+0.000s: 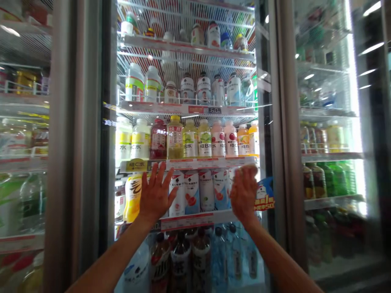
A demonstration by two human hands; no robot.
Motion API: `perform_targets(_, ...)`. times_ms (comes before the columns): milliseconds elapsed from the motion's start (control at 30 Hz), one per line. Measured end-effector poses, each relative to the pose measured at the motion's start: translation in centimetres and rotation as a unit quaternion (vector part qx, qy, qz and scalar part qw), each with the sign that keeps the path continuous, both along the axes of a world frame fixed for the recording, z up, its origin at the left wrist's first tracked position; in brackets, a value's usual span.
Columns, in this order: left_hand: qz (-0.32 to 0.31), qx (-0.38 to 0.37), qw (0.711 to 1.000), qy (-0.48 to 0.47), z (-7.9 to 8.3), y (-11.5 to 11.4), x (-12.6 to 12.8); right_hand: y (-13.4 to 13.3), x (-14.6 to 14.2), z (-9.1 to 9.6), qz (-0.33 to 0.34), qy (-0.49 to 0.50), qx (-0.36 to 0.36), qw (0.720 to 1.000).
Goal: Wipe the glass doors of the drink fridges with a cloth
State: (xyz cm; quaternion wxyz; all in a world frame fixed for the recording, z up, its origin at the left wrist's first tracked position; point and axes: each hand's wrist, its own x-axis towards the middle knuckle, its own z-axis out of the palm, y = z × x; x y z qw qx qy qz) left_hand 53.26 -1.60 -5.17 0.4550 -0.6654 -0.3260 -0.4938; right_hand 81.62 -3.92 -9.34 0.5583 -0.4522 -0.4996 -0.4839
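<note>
I have both hands up in front of the open cooler [106,81], level with its middle shelves, and neither holds anything. The left hand [155,197] shows me its back, fingers spread wide and pointing up, their tips reaching the upper rail [210,162]. It sits in front of the row, between the yellow bottle [133,195] and the white bottles [192,191] — whether it touches any of them I cannot tell. The right hand [243,193] is open too, fingers held close together and slightly curled, blurred at the tips. It is just beside the right end of the white bottles, with a blue tag [265,194] right next to it on the far side. The white bottles stand upright in a line between my two hands, on the lower rail [186,221] with its red-and-white strip. Above them runs a row of pastel bottles [210,138]; below stand dark bottles [198,256] — caps toward me.
</note>
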Motion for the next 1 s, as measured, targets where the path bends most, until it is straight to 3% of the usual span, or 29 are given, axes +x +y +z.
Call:
perform_targets(67, 0.001, 0.001, 1.000, 0.002, 0.0, 0.0, 0.0, -0.3, -2.0, -2.1, 0.033, -0.157, -0.053, 0.986)
perform_targets(133, 0.005, -0.005, 1.000, 0.001, 0.0, 0.1, -0.1, -0.5, -1.8, -3.6, 0.041, -0.225, -0.079, 0.970)
perform_targets(167, 0.008, -0.007, 1.000, 0.000, 0.0, 0.1, -0.1, -0.6, -0.9, -4.0, 0.031, -0.206, -0.072, 0.976)
perform_targets(267, 0.007, -0.015, 1.000, -0.003, -0.1, 0.1, -0.1, -0.4, 2.4, -3.6, -0.025, -0.008, 0.003, 1.000)
perform_targets(367, -0.012, -0.020, 1.000, -0.009, -0.1, 0.1, 0.0, -0.2, 1.5, -3.5, -0.025, 0.073, 0.026, 0.997)
perform_targets(433, -0.024, -0.025, 0.999, -0.014, -0.1, 0.1, 0.0, -0.4, -1.4, -5.2, 0.008, -0.011, -0.020, 1.000)
perform_targets(500, -0.028, -0.028, 0.999, -0.014, -0.1, 0.1, 0.0, -0.9, -3.8, -7.8, 0.051, -0.161, -0.086, 0.982)
perform_targets(567, -0.028, -0.030, 0.999, -0.013, -0.1, 0.0, 0.0, -1.6, -3.6, -10.4, 0.074, -0.258, -0.125, 0.955)
perform_targets(600, -0.028, -0.034, 0.999, -0.014, -0.1, 0.0, 0.0, -1.9, -2.5, -11.4, 0.067, -0.261, -0.126, 0.955)
perform_targets(633, -0.027, -0.039, 0.999, -0.015, -0.1, 0.0, 0.0, -2.0, -1.0, -12.0, 0.046, -0.226, -0.116, 0.966)
perform_targets(733, -0.024, -0.061, 0.998, -0.023, -0.2, 0.0, 0.0, -1.9, 3.5, -12.1, -0.034, 0.010, -0.038, 0.999)
perform_targets(800, -0.020, -0.066, 0.997, -0.028, -0.2, 0.0, 0.1, -1.7, 3.8, -11.8, -0.045, 0.115, -0.002, 0.992)
perform_targets(833, -0.018, -0.066, 0.997, -0.028, -0.2, 0.0, 0.1, -1.6, 3.0, -11.9, -0.036, 0.120, -0.006, 0.992)
perform_targets(933, -0.017, -0.056, 0.998, -0.024, -0.1, 0.0, 0.1, -1.9, -0.4, -13.1, 0.020, -0.030, -0.085, 0.996)
perform_targets(1000, -0.012, -0.045, 0.999, -0.017, -0.1, 0.0, 0.0, -2.1, -0.9, -13.6, 0.047, -0.151, -0.121, 0.980)
